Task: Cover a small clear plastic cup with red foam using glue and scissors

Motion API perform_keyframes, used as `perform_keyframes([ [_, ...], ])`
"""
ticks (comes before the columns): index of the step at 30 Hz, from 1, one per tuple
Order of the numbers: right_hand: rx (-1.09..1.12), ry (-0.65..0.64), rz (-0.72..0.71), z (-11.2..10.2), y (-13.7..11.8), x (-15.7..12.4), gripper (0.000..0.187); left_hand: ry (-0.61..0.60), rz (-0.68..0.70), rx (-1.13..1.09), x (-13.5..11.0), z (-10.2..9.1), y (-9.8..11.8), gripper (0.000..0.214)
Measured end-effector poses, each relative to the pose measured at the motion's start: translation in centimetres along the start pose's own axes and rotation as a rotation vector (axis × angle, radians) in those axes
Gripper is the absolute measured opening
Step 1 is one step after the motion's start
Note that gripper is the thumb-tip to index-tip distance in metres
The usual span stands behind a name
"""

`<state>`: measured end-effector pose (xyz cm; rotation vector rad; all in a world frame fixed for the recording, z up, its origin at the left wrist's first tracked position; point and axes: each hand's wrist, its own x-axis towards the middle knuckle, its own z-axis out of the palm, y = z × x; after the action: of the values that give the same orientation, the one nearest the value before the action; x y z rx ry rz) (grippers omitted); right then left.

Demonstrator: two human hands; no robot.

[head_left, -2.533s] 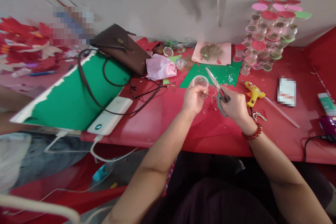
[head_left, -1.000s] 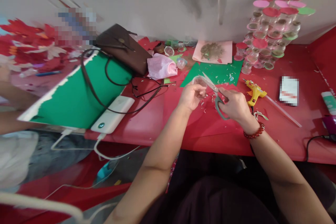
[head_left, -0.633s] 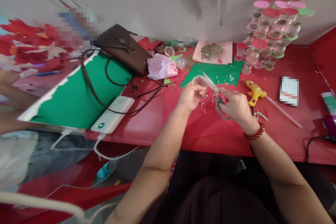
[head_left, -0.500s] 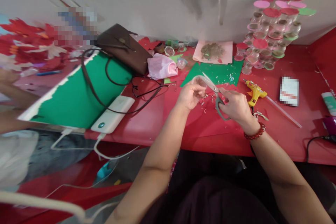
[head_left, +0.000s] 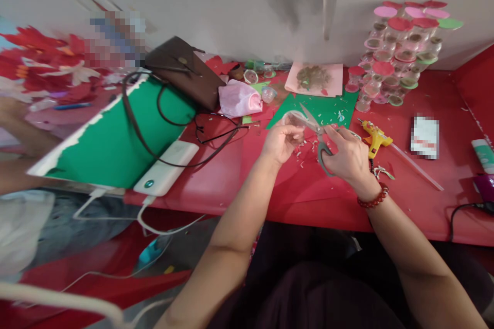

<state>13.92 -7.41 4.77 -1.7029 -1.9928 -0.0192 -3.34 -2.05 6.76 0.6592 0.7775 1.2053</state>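
My left hand (head_left: 283, 142) is closed on a small clear plastic cup (head_left: 290, 117), holding it by its near side. My right hand (head_left: 345, 153) grips scissors (head_left: 320, 136) with grey-green handles, its fingers through the loops. The scissor blades are parted and point up and left, close against the cup's rim. Part of the cup is hidden by my fingers and the blades. Beneath both hands lies a red sheet (head_left: 285, 185) scattered with small pale clippings, and beyond it a green sheet (head_left: 328, 108).
To the right lie a yellow glue gun (head_left: 376, 139) and a clear glue stick (head_left: 419, 167). Behind stands a stack of plastic cups (head_left: 391, 69). Leftward are a brown bag (head_left: 185, 69), eyeglasses (head_left: 216, 133), a white power bank (head_left: 168, 167) and another person's arm (head_left: 29, 139).
My right hand has shifted slightly, its fingers lifting and spreading a little on the scissors. The scissor blades have opened a little. My left hand stays nearly in place with the cup.
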Motion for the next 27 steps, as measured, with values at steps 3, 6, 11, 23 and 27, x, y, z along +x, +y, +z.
perform_keyframes([
  [3,0.015,-0.024,-0.012,-0.1,0.1,0.1,0.050,0.008,0.002,-0.007,0.0,-0.1,0.0,0.031],
  [6,0.017,-0.030,-0.019,-0.2,0.2,0.2,0.050,0.027,-0.009,-0.011,0.1,-0.1,0.0,0.031],
  [11,-0.017,-0.036,-0.006,-0.2,0.4,0.2,0.047,0.027,-0.011,-0.011,0.3,-0.2,-0.2,0.030],
  [23,0.005,-0.161,0.162,1.9,1.3,1.0,0.047,-0.007,-0.007,0.077,0.2,-0.3,0.2,0.020],
  [27,-0.071,-0.194,0.104,2.3,1.0,1.2,0.038,0.069,0.013,0.092,0.7,-0.4,-0.4,0.025],
])
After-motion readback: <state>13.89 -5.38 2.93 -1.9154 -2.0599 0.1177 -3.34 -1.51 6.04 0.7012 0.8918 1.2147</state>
